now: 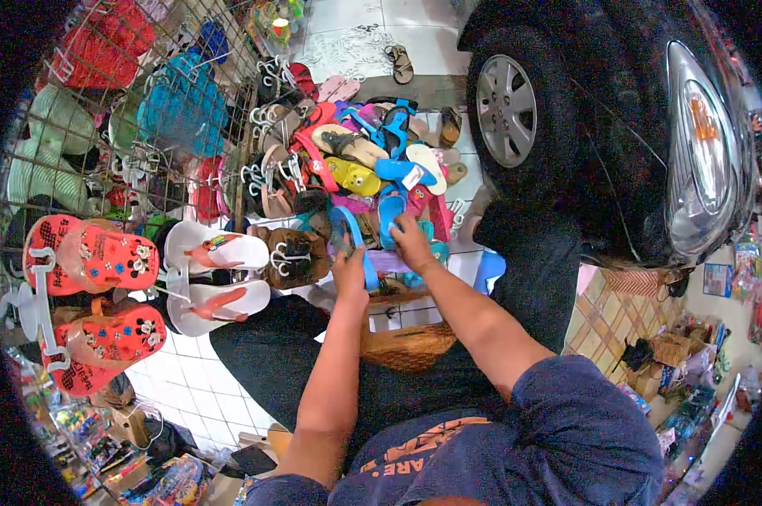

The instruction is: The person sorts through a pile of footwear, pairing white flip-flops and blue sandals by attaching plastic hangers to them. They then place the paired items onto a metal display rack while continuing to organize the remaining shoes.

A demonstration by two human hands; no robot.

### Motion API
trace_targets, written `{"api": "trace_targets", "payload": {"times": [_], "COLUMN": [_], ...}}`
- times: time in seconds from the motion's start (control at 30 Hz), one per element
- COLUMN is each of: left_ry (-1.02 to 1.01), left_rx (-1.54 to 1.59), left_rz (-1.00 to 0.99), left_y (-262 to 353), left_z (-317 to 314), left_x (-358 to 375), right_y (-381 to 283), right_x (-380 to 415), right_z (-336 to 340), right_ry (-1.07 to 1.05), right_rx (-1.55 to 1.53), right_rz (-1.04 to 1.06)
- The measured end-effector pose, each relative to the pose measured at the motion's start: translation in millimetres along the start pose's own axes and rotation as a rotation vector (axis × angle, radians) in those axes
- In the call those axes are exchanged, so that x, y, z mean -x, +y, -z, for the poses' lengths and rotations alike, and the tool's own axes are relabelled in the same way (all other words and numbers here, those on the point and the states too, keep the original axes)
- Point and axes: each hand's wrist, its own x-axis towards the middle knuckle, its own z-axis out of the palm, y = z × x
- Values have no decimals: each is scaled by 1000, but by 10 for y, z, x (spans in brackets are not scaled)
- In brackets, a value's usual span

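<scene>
My left hand (348, 266) is closed around the side of a blue slipper (369, 268) that stands tilted on edge. Close by on the right, my right hand (412, 243) grips a second blue slipper (389, 211) near its heel end. The two slippers are held side by side, a small gap apart. Just beyond them lies a heap of mixed footwear, with a yellow slipper (353, 175), a cream-soled sandal (347, 143) and a blue sandal with a white tag (410, 174).
On the left, a wire rack (86, 143) holds hanging slippers, among them red cartoon-print slippers (103, 253) and white ones with orange straps (221, 305). A dark car (609, 126) stands close on the right. White hangers (339, 42) litter the tiled floor ahead.
</scene>
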Motion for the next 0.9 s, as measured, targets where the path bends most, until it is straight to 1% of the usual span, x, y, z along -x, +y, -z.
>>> {"api": "trace_targets", "payload": {"times": [0.03,0.07,0.17,0.2,0.23,0.27,0.4,0.47,0.5,0.57,0.6,0.63,0.7,0.73,0.77,0.83,0.87,0.9], "left_ry": [14,29,15,16,34,50,62,-75,-71,-116,-180,-173,-304,-320,-325,-474,-436,-443], "left_rx": [42,85,21,18,48,81,77,52,55,196,246,250,510,582,589,748,797,801], "left_rz": [46,92,51,55,131,204,204,58,50,258,293,286,426,345,335,12,20,10], "left_y": [90,155,-113,-128,-140,-146,-286,-451,-387,-139,-3,100,323,508,561,713,820,833], "left_z": [-41,-74,72,89,100,102,146,197,180,80,54,56,51,-1,7,14,15,38], "left_x": [58,97,-148,-167,-184,-204,-339,-521,-503,-366,-284,-249,-148,13,46,165,278,300], "right_y": [-44,-58,-129,-127,-124,-114,-153,-174,-201,-294,-430,-524,-710,-861,-957,-1116,-1176,-1228], "right_x": [19,23,21,-10,-51,-110,-317,-406,-434,-479,-500,-532,-586,-603,-589,-528,-499,-466], "right_z": [-15,-19,29,47,67,91,261,322,365,490,612,694,892,1106,1241,1455,1551,1640], "right_ry": [-65,-63,-55,-72,-88,-73,-29,82,84,13,23,21,-39,-120,-118,-114,-111,-145], "right_rx": [-3,-4,27,-17,-60,-68,-134,-139,-143,-172,-70,-76,-191,-163,-159,-198,-191,-139], "right_rz": [2,0,-1,-65,-129,-139,-175,-117,-109,-12,53,62,259,346,358,611,622,639]}}
